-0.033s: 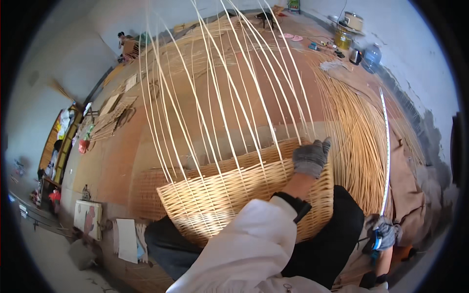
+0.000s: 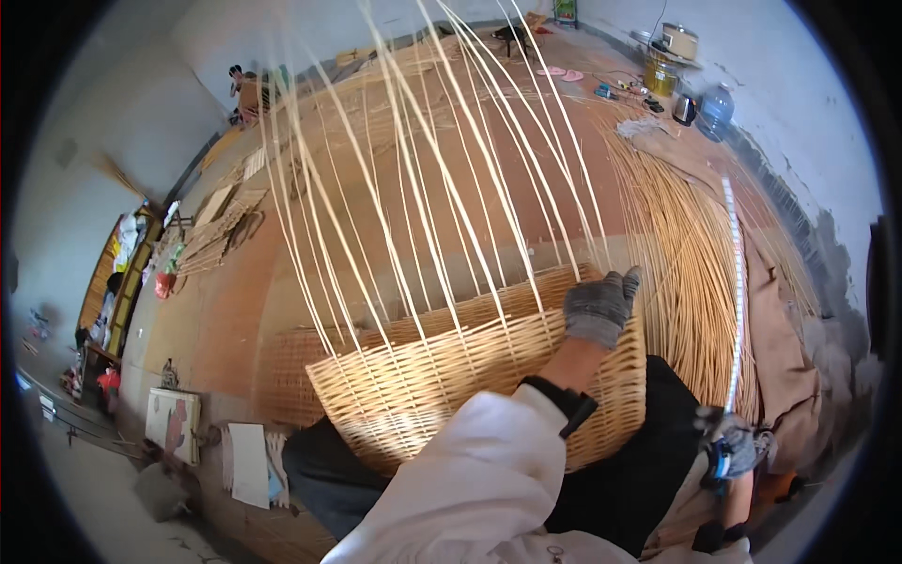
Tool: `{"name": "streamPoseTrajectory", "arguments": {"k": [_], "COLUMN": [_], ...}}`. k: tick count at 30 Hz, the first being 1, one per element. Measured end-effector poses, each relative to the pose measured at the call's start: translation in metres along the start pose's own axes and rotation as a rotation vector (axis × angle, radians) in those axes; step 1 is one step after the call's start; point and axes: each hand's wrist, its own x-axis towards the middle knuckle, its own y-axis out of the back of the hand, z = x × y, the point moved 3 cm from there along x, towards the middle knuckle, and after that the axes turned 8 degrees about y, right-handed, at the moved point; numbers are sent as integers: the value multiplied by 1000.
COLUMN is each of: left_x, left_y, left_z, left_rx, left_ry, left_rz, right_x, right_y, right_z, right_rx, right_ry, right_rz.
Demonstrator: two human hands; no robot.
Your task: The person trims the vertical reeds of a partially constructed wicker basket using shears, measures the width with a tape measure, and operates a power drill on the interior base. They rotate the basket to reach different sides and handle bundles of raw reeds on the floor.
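Note:
A woven pale rattan basket (image 2: 423, 395) rests tilted across my dark-clad legs, long loose stakes rising from its rim and fanning upward. My left hand (image 2: 601, 305), in a grey glove, is closed over the basket's rim near the right corner, its forearm crossing the front. At lower right my gloved right hand (image 2: 740, 444) grips a blue-cased tape measure (image 2: 723, 461). Its pale blade (image 2: 733, 282) stands out long and upward, to the right of the basket.
A heap of loose rattan rods (image 2: 686, 273) and brown cloth (image 2: 785, 376) lie at right. A kettle (image 2: 684, 110) and water jug (image 2: 716, 113) stand behind them. Flat boards (image 2: 211, 230) and a cabinet (image 2: 122, 282) are at left. A person (image 2: 240, 85) appears at back left.
The tape blade's tip has moved slightly down and left, with my right hand. The basket and my left hand have shifted very slightly rightward.

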Motion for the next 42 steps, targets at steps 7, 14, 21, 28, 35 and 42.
{"name": "streamPoseTrajectory", "arguments": {"k": [7,14,21,28,35,42], "left_x": [-79,-86,-115,-176,-170,-162], "left_y": [130,133,131,125,153,161], "left_z": [-93,-272,-319,-294,-288,-280], "left_rx": [-832,-1931,-1181,-1352,-801,-1012], "left_ry": [-414,-125,135,370,391,594], "left_rz": [699,169,491,531,720,700], "right_x": [-4,-4,90,115,138,132], "right_y": [-79,-73,-145,-235,-260,-261], "right_z": [13,-4,-87,-118,-119,-129], "right_rx": [-687,-644,-561,-925,-1121,-1327], "right_ry": [377,-269,-225,71,433,732], "right_rz": [-693,-1187,-970,-1036,-1117,-886]}}
